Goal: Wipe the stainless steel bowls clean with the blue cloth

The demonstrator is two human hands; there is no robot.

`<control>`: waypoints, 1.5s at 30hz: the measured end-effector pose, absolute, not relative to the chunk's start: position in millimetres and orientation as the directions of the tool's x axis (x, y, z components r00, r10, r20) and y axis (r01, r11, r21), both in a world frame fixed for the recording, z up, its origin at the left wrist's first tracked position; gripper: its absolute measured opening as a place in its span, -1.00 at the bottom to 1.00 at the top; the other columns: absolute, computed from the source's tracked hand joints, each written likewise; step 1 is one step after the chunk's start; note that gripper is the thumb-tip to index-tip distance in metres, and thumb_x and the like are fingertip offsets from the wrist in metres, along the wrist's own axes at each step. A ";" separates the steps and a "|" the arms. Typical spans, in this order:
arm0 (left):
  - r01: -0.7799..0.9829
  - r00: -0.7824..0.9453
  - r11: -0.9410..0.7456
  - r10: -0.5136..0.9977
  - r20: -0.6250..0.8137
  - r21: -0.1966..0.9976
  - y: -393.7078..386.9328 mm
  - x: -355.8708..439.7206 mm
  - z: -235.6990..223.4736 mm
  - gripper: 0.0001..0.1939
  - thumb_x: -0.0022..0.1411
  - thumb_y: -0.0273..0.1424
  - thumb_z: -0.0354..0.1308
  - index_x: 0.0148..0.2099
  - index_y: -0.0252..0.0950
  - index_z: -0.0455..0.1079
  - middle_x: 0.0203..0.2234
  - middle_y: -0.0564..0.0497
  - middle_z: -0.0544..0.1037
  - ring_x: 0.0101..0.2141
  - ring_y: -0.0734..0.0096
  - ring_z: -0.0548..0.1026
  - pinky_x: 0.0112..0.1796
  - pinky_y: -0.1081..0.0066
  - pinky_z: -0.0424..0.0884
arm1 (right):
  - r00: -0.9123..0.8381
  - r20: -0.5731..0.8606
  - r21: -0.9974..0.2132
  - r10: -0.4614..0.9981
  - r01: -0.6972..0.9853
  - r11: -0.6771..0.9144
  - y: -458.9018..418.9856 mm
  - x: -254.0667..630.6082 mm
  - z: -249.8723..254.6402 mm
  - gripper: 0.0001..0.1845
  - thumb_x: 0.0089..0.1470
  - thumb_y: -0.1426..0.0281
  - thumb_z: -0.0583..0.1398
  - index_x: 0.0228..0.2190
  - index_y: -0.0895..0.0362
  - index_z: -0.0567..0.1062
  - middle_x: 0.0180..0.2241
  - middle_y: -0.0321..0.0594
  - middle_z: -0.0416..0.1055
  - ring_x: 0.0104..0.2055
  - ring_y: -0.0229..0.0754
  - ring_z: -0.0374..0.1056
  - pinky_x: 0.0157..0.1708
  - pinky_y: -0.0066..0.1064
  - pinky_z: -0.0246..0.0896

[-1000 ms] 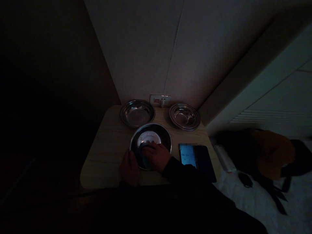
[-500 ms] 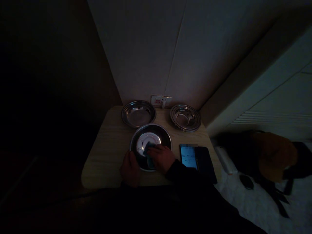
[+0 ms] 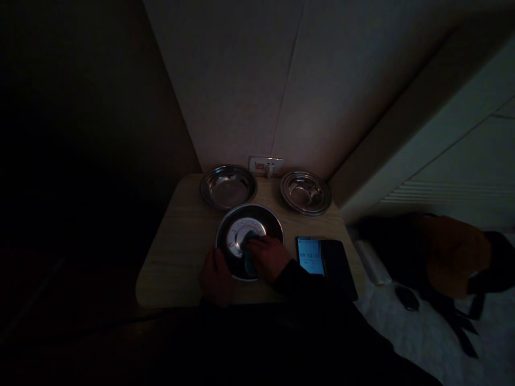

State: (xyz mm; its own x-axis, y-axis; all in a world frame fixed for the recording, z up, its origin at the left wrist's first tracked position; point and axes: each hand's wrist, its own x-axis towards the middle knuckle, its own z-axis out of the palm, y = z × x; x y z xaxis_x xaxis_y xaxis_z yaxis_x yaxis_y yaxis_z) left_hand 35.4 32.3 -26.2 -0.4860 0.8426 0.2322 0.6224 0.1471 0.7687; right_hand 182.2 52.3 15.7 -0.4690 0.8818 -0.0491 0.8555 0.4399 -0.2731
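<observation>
Right hand (image 3: pixel 271 260) in the bowl, and it's bunched over a dark teal cloth (image 3: pixel 249 262), fingers bent, gripping it down on the near right part of the inside! Left hand (image 3: pixel 217 276) is closed on the rim at the near left, thumb up along the edge, holding on. And the bowl (image 3: pixel 237 228) itself? Upright at the middle of the wooden counter (image 3: pixel 173 252), close to the near edge, its shiny bottom catching the light beyond the cloth.

Look behind it: a left bowl (image 3: pixel 228 188) and a right bowl (image 3: pixel 304 197), both upright along the back, both metal, the right one showing several rings at its rim. Between them on the wall, a socket (image 3: pixel 265 166) with a white plug in it. Over to the right, near the dark sleeve (image 3: pixel 295 279), a phone (image 3: pixel 310 261) glows with big digits, a dark panel (image 3: pixel 340 265) just beside it. Off the counter, far right, an orange-brown and black bundle (image 3: pixel 454 254), too dim to call!
</observation>
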 end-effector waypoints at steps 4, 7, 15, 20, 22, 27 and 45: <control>0.637 -0.433 0.111 0.870 0.235 0.763 34.6 33.9 -24.6 -0.69 0.22 -0.31 -0.10 -0.24 -0.33 0.43 -0.41 -0.09 0.54 -0.43 0.42 0.47 -0.45 0.49 0.31 | -0.561 0.057 -0.304 0.826 0.778 0.549 56.3 160.3 12.0 -0.66 0.12 0.39 0.01 -0.05 0.04 0.34 0.07 -0.29 0.25 0.06 -0.09 0.07 -0.06 -0.23 0.05; 0.629 -0.445 0.117 0.865 0.233 0.769 34.0 34.2 -22.8 -0.69 0.21 -0.31 -0.10 -0.21 -0.33 0.42 -0.38 -0.10 0.55 -0.39 0.41 0.48 -0.42 0.49 0.33 | -0.536 0.081 -0.271 0.840 0.800 0.536 68.3 153.8 20.2 -0.66 0.14 0.40 -0.01 -0.04 0.04 0.31 0.08 -0.30 0.23 0.04 -0.09 0.08 -0.09 -0.21 0.05; 0.603 -0.481 0.119 0.843 0.241 0.789 31.0 38.0 -21.2 -0.70 0.19 -0.33 -0.08 -0.17 -0.33 0.42 -0.32 -0.14 0.55 -0.32 0.34 0.49 -0.36 0.44 0.36 | -0.318 -0.063 -0.119 0.946 0.944 0.309 73.6 181.9 34.5 -0.71 0.08 0.44 -0.01 -0.17 0.13 0.38 -0.10 -0.11 0.38 -0.09 -0.04 0.17 -0.18 -0.20 0.04; 0.622 -0.458 0.132 0.861 0.221 0.772 34.2 38.4 -17.8 -0.68 0.20 -0.31 -0.10 -0.21 -0.34 0.43 -0.37 -0.14 0.55 -0.36 0.35 0.49 -0.38 0.44 0.35 | -0.298 -0.059 -0.144 0.953 0.947 0.287 75.8 183.8 31.1 -0.71 0.06 0.45 0.01 -0.18 0.16 0.41 -0.13 -0.11 0.39 -0.10 -0.02 0.17 -0.19 -0.21 0.07; 0.623 -0.464 0.129 0.855 0.232 0.771 35.4 37.7 -18.4 -0.67 0.20 -0.30 -0.10 -0.19 -0.35 0.43 -0.36 -0.15 0.54 -0.36 0.35 0.49 -0.38 0.44 0.35 | -0.340 -0.025 -0.167 0.940 0.929 0.331 78.0 176.9 30.2 -0.68 0.06 0.44 0.01 -0.14 0.13 0.39 -0.07 -0.14 0.36 -0.07 -0.02 0.16 -0.19 -0.20 0.09; 0.613 -0.474 0.143 0.854 0.217 0.777 36.8 34.5 -21.6 -0.67 0.21 -0.29 -0.10 -0.17 -0.33 0.42 -0.33 -0.13 0.54 -0.34 0.36 0.48 -0.38 0.45 0.34 | -0.579 0.029 -0.262 0.815 0.782 0.565 70.5 158.2 24.8 -0.70 0.12 0.39 0.02 -0.10 0.06 0.36 0.02 -0.25 0.30 -0.02 -0.09 0.14 -0.14 -0.21 0.07; 0.584 -0.469 0.143 0.863 0.188 0.799 35.5 37.4 -16.7 -0.66 0.20 -0.30 -0.11 -0.19 -0.35 0.42 -0.30 -0.16 0.55 -0.29 0.33 0.50 -0.33 0.43 0.36 | -0.300 0.018 -0.218 0.954 0.930 0.297 83.7 176.5 15.6 -0.64 0.09 0.42 -0.01 -0.07 0.13 0.36 0.01 -0.16 0.31 -0.02 -0.03 0.16 -0.12 -0.20 0.08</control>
